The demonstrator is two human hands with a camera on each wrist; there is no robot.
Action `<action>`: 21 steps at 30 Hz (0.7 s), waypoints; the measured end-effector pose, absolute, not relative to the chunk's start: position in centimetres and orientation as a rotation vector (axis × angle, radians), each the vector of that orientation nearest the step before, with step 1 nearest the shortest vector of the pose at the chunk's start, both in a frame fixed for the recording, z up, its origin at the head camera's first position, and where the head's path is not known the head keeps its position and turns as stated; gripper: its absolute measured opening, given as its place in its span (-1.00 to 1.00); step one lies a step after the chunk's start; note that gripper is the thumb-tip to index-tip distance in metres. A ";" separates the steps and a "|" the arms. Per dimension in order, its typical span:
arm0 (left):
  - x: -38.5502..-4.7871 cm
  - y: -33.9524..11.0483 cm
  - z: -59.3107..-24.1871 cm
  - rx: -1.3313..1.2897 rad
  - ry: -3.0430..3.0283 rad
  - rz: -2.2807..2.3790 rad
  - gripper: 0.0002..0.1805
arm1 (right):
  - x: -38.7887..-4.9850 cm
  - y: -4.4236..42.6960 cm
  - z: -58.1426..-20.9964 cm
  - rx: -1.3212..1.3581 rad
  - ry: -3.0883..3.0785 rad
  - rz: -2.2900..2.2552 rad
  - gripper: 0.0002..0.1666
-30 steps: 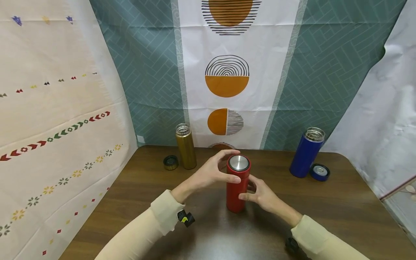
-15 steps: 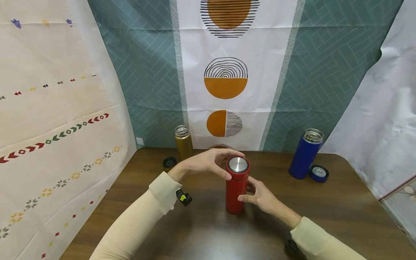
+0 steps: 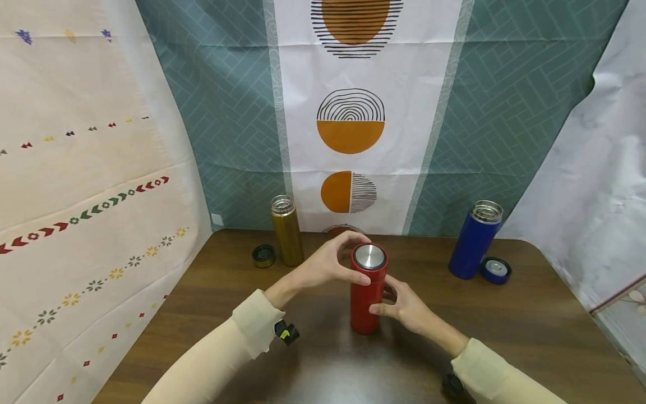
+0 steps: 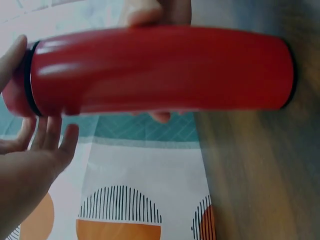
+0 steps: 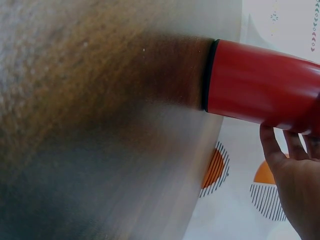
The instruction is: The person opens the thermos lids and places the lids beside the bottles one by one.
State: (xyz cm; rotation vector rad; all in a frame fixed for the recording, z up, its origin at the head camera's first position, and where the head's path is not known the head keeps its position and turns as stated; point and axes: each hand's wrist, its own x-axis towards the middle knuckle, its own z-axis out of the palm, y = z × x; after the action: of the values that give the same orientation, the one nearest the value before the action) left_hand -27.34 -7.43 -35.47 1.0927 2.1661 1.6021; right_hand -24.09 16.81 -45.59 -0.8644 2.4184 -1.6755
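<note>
A red thermos flask [image 3: 364, 311] stands upright on the wooden table in front of me. Its red lid [image 3: 370, 258], topped by a silver disc, sits on the mouth. My left hand [image 3: 328, 265] holds that lid from the left, thumb on the near side and fingers round the far side. Lower down, my right hand [image 3: 407, 307] grips the flask's body from the right. In the left wrist view the lid [image 4: 15, 97] lies between left thumb and fingers, above a dark seam. Right fingers [image 5: 270, 145] touch the body in the right wrist view.
A gold flask [image 3: 287, 233] without its lid stands at the back left, a gold lid [image 3: 263, 256] beside it. At the back right is an uncapped blue flask [image 3: 473, 241] with a blue lid [image 3: 496, 270] next to it. Patterned cloths hang round the table [image 3: 530, 325].
Half a second ago my left wrist was higher and the hand turned round the lid; now it has turned back to about its earlier pose. My right hand and the flask stay put.
</note>
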 end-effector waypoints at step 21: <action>-30.2 -8.6 -33.6 1.254 1.861 1.357 -0.22 | -24.2 16.8 -45.5 -0.872 2.401 -1.678 -0.20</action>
State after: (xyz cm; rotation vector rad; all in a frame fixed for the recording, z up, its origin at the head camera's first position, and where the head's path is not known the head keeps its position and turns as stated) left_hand -30.15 -8.58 -33.56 1.2541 1.8605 1.3574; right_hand -24.15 16.82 -45.54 -0.8718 2.4009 -1.6777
